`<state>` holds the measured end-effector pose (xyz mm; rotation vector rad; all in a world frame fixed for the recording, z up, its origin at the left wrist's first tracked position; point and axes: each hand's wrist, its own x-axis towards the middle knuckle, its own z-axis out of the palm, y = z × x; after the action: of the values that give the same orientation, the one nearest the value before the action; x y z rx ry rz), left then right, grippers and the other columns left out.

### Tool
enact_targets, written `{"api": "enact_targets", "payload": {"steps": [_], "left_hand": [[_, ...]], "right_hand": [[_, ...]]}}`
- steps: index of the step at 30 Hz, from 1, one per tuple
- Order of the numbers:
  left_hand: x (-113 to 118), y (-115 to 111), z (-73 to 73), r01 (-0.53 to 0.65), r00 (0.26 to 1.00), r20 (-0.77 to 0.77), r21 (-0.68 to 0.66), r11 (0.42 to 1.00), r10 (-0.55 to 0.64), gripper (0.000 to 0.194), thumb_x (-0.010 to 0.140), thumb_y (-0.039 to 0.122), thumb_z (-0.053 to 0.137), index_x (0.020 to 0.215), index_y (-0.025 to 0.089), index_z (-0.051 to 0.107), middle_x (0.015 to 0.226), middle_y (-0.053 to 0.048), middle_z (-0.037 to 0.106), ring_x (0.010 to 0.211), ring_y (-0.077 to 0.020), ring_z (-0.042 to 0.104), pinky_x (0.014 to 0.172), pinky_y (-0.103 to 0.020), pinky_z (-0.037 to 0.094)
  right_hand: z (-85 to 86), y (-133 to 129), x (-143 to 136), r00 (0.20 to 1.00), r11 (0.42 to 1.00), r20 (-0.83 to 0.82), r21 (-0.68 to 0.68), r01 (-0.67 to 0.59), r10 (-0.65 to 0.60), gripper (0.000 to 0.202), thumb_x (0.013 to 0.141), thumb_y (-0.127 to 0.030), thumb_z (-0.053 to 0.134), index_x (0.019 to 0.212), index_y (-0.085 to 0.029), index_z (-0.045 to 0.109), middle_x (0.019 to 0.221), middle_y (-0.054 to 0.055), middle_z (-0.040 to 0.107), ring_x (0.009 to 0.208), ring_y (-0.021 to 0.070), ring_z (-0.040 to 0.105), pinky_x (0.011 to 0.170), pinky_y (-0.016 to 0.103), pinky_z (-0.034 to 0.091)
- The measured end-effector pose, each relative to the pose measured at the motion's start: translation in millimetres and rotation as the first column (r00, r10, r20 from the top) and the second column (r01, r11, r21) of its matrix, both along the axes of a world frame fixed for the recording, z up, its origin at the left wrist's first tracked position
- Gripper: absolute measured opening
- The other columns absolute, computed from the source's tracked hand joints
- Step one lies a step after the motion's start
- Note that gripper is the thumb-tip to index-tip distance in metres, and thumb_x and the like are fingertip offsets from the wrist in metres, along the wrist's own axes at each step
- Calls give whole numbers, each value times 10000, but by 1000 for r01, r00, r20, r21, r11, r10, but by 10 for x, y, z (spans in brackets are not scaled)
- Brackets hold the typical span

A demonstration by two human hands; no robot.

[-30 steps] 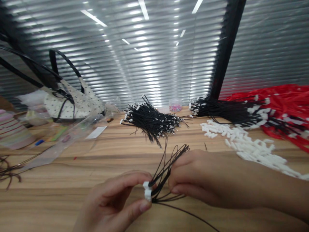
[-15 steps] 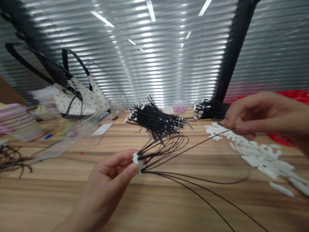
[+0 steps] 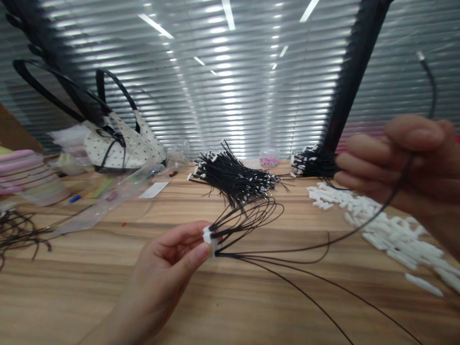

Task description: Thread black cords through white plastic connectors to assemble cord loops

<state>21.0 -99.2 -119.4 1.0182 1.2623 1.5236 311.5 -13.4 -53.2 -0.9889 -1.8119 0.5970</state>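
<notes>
Pinching tightly, the left hand (image 3: pixel 174 261) is holding white end pieces (image 3: pixel 207 235) of looped black cords (image 3: pixel 233 229) at near middle; the right hand (image 3: pixel 402 158), now higher, is gripping one cord (image 3: pixel 366 223), separating it.

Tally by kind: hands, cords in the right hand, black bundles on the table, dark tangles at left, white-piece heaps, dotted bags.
Hands: 2 (left hand, right hand)
Cord in right hand: 1
Black bundles: 2 (centre bundle, bundle further right)
Dark tangle: 1
White-piece heap: 1
Dotted bag: 1
Total: 8
</notes>
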Motion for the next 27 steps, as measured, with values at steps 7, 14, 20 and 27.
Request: {"api": "enact_targets", "payload": {"steps": [7, 14, 20, 27], "left_hand": [[22, -61, -32, 116, 991, -68, 17, 993, -115, 189, 646, 262, 889, 819, 314, 832, 798, 1, 816, 713, -136, 737, 670, -134, 559], [0, -119, -72, 180, 982, -59, -9, 984, -181, 202, 636, 363, 898, 826, 349, 830, 744, 13, 804, 624, -116, 701, 613, -131, 554], [45, -126, -44, 234, 972, 20, -42, 971, -233, 217, 634, 381, 899, 836, 346, 828, 770, 17, 811, 677, -119, 724, 653, -128, 559], [50, -136, -41, 266, 962, 79, -33, 963, -262, 223, 631, 384, 901, 836, 335, 828, 784, 17, 814, 705, -127, 736, 678, -133, 564]], "right_hand": [[22, -386, -382, 822, 877, 368, 34, -480, 435, 183, 939, -251, 581, 932, -262, 763, 864, 28, 709, 789, 137, 649, 665, 223, 497], [-271, -565, -614, 870, 897, 383, 185, -401, 310, 186, 930, -236, 604, 840, -202, 763, 641, 0, 572, 576, 90, 529, 486, 211, 362], [-352, -527, -620, 928, 887, 262, 312, -340, 264, 148, 905, -136, 618, 830, -152, 744, 657, 4, 590, 589, 86, 547, 510, 201, 399], [-379, -535, -658, 949, 882, 227, 371, -290, 217, 113, 881, -108, 622, 834, -163, 709, 694, 13, 631, 610, 97, 580, 541, 193, 466]]}}
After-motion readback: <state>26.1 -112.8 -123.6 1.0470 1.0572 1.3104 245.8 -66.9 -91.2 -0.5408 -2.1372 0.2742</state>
